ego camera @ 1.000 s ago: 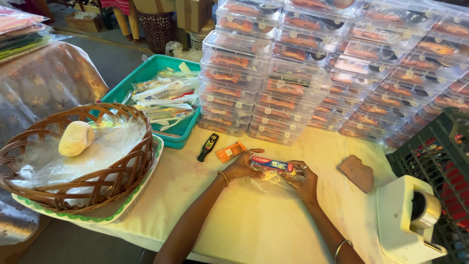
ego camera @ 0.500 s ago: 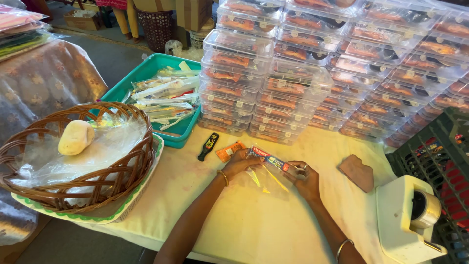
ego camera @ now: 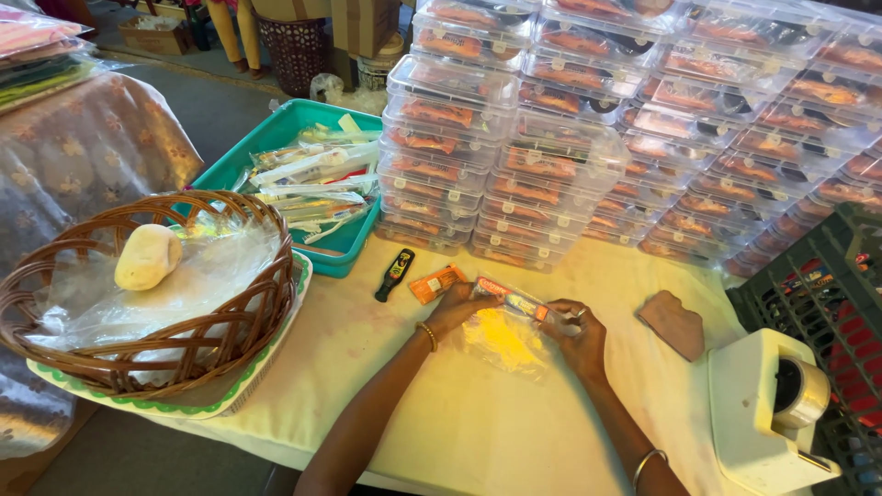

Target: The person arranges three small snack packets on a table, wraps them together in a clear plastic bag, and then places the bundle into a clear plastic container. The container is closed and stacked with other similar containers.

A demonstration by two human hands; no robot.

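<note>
A: Entry, largest first. The wall of stacked clear plastic boxes with orange contents (ego camera: pixel 588 138) stood filled and closed along the back of the cream-clothed table (ego camera: pixel 386 367). I judged that the bulk of the packing was done.

B: And the round brown wicker basket lined with clear film (ego camera: pixel 138 294)?

A: It held one pale rounded lump (ego camera: pixel 147 257). Beside it, the teal plastic tray (ego camera: pixel 266 138) was heaped with long clear-wrapped items. The white tape dispenser (ego camera: pixel 772 413) sat unused at the right edge.

B: Item in hand?

A: A small clear plastic bag with a yellow and orange filling (ego camera: pixel 505 335), lying on the cloth between both hands, not yet in any box. I judged its top edge unsealed, though the view was too fine to confirm.

B: Grips?

A: Left hand (ego camera: pixel 459 308) pinched the bag's top left end, fingers closed on it. Right hand (ego camera: pixel 574 335) pinched the right end likewise. A loose orange packet (ego camera: pixel 436 283) and a black lighter-shaped object (ego camera: pixel 395 274) lay just beside them, untouched.
</note>
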